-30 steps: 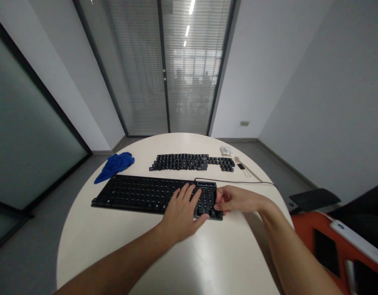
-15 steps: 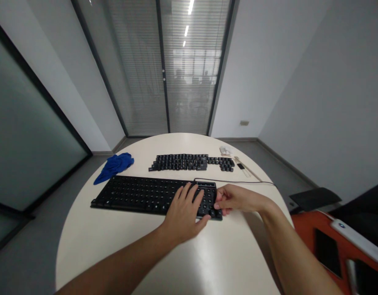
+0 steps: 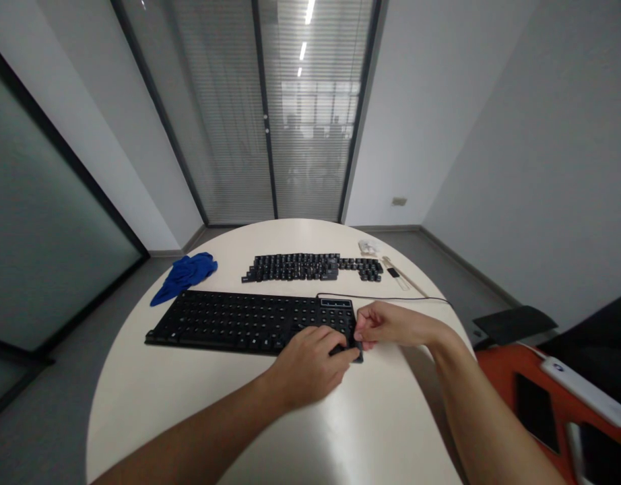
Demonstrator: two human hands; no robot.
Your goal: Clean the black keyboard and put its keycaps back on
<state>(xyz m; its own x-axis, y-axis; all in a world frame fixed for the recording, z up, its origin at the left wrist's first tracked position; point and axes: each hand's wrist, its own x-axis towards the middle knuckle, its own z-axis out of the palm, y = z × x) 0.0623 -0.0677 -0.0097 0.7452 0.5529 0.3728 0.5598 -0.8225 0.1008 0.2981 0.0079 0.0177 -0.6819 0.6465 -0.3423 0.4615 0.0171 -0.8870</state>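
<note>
A black keyboard base [image 3: 224, 320] lies on the table, most of its keycaps off and its small key posts bare. My left hand [image 3: 310, 360] rests over its near right part, fingers curled down and thumb drawn in close to them; what lies under the fingertips is hidden. At the keyboard's right edge, my right hand [image 3: 378, 325] is pinched closed, its fingertips beside the number-pad side. Anything in that pinch is too small to make out. Behind the base, loose black keycaps [image 3: 295, 266] are set out in rows like a keyboard layout.
A crumpled blue cloth [image 3: 189, 273] lies at the left on the round white table [image 3: 199, 411]. Back right are a small clear plastic bag [image 3: 368, 247], a wire keycap puller [image 3: 395, 275] and a thin stick [image 3: 411, 279]. A black cable [image 3: 391, 297] runs right. An orange chair [image 3: 502, 377] holds phones.
My left hand has gone from spread fingers to curled ones and moved slightly right and nearer. The right hand stays pinched in nearly the same place at the keyboard's edge.
</note>
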